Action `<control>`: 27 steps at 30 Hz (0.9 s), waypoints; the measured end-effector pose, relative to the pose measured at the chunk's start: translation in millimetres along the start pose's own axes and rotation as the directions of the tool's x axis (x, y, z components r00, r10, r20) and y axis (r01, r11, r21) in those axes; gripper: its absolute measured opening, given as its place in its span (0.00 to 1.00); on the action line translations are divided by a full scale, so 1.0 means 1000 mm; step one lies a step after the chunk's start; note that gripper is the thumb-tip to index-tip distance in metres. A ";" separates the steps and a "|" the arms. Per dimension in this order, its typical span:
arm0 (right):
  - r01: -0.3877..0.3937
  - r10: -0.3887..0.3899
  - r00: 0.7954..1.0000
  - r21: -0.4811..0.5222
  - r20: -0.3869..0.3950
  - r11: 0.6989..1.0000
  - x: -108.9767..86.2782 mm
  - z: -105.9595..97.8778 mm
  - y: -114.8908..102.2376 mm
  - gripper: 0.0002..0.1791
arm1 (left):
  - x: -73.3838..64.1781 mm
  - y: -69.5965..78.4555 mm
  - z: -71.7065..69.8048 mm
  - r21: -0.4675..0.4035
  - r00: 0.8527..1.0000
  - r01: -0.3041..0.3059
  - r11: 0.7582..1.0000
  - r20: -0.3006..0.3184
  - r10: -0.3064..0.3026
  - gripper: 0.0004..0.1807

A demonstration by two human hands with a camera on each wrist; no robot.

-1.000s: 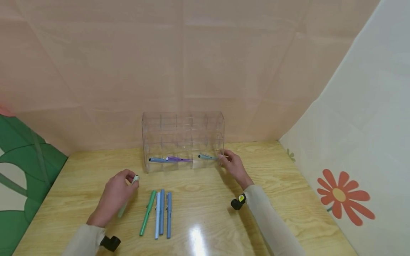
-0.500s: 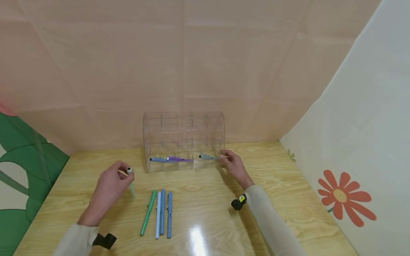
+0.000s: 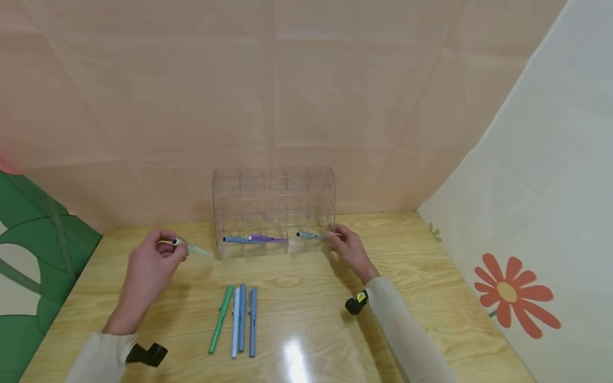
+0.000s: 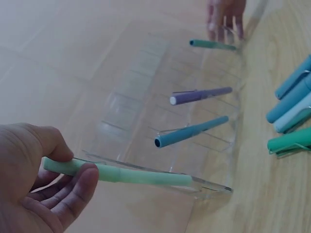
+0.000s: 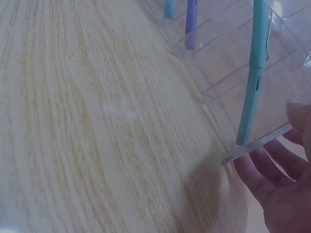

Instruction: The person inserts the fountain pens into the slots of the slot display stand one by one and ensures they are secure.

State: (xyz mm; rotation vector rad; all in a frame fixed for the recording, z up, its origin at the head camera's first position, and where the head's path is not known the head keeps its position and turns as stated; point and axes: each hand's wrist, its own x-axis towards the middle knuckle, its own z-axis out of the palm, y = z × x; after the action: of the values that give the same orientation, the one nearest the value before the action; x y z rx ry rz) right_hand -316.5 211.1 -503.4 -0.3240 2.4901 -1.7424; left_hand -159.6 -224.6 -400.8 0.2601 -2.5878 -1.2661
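Note:
My left hand (image 3: 150, 266) pinches a pale mint-green pen (image 4: 141, 176) near its cap end, between thumb and fingers. The pen points right, its far end overlapping the left side wall of the clear acrylic organizer (image 4: 131, 154) in the left wrist view. At the organizer's other end, my right hand (image 3: 351, 250) grips the right side wall (image 5: 262, 141), thumb inside and fingers outside. A blue pen (image 3: 234, 240), a purple pen (image 3: 263, 238) and a teal pen (image 3: 308, 235) lie in the organizer's lower front part.
In front of the organizer, a green pen (image 3: 221, 319), a light blue pen (image 3: 235, 323) and two darker blue pens (image 3: 253, 322) lie side by side on the wooden table (image 3: 306, 298). A pinkish cloth backdrop (image 3: 383, 106) hangs right behind the organizer.
My left hand has moved left and farther back with the mint-green pen, which has swung from steeply slanted to nearly level, aimed at the organizer. The right hand has stayed in place.

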 end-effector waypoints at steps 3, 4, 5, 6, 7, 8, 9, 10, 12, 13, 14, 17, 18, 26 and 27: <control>-0.009 0.009 1.000 0.010 0.002 1.000 0.000 0.000 -0.001 0.28 | 0.003 0.001 -0.001 -0.026 1.000 0.010 1.000 -0.016 -0.010 0.17; -0.011 0.011 1.000 0.013 0.001 1.000 0.000 0.000 -0.001 0.28 | 0.003 0.001 0.000 -0.035 1.000 0.011 0.999 -0.019 -0.012 0.17; -0.012 0.012 1.000 0.015 0.002 1.000 0.000 0.000 -0.001 0.28 | 0.004 0.001 0.000 -0.045 1.000 0.012 0.999 -0.021 -0.013 0.17; -0.013 0.013 1.000 0.014 0.002 1.000 0.000 0.000 0.000 0.28 | 0.005 0.001 0.001 -0.065 1.000 0.014 0.998 -0.023 -0.016 0.17; -0.014 0.014 1.000 0.015 0.001 1.000 0.000 0.001 0.000 0.28 | 0.005 0.001 0.002 -0.085 1.000 0.017 0.996 -0.023 -0.019 0.17; -0.014 0.014 1.000 0.016 0.001 1.000 0.001 0.001 0.000 0.28 | 0.006 0.001 0.003 -0.107 0.999 0.020 0.994 -0.022 -0.022 0.17; -0.013 0.013 1.000 0.016 0.002 1.000 0.001 0.001 0.001 0.28 | 0.007 0.001 0.004 -0.130 0.999 0.023 0.991 -0.022 -0.026 0.17; -0.013 0.013 1.000 0.014 0.001 1.000 0.001 0.001 0.001 0.28 | 0.007 0.001 0.006 -0.153 0.999 0.028 0.988 -0.020 -0.032 0.16; -0.016 0.016 1.000 0.013 0.001 1.000 0.001 0.001 0.001 0.28 | 0.009 0.000 0.009 -0.199 0.999 0.037 0.979 -0.018 -0.042 0.16; -0.018 0.018 1.000 0.011 0.002 1.000 0.001 0.001 0.002 0.28 | 0.011 0.000 0.011 -0.214 0.999 0.041 0.976 -0.018 -0.046 0.15; -0.019 0.019 1.000 0.012 0.003 1.000 0.001 0.000 0.002 0.29 | 0.012 -0.001 0.013 -0.229 0.999 0.045 0.972 -0.016 -0.050 0.15; -0.023 0.022 1.000 0.012 0.003 1.000 0.000 0.000 0.001 0.29 | 0.015 -0.004 0.018 -0.265 0.999 0.046 0.963 -0.010 -0.050 0.13; -0.022 0.022 1.000 0.012 0.002 1.000 0.000 0.000 0.000 0.29 | 0.016 -0.006 0.020 -0.272 0.999 0.045 0.961 -0.007 -0.048 0.13; -0.028 0.028 1.000 0.028 0.005 0.999 -0.001 0.000 -0.001 0.29 | 0.021 -0.017 0.036 -0.297 0.999 0.044 0.954 0.024 -0.039 0.15; -0.031 0.031 0.999 0.033 0.008 0.999 -0.001 0.000 -0.002 0.28 | 0.022 -0.018 0.037 -0.297 0.999 0.049 0.954 0.027 -0.043 0.15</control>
State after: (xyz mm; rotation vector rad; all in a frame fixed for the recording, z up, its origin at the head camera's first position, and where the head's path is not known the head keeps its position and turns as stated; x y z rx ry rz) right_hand -315.7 210.5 -501.2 -0.2869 2.4444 -1.7656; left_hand -190.4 -213.6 -434.2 0.2514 -2.3742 -1.6583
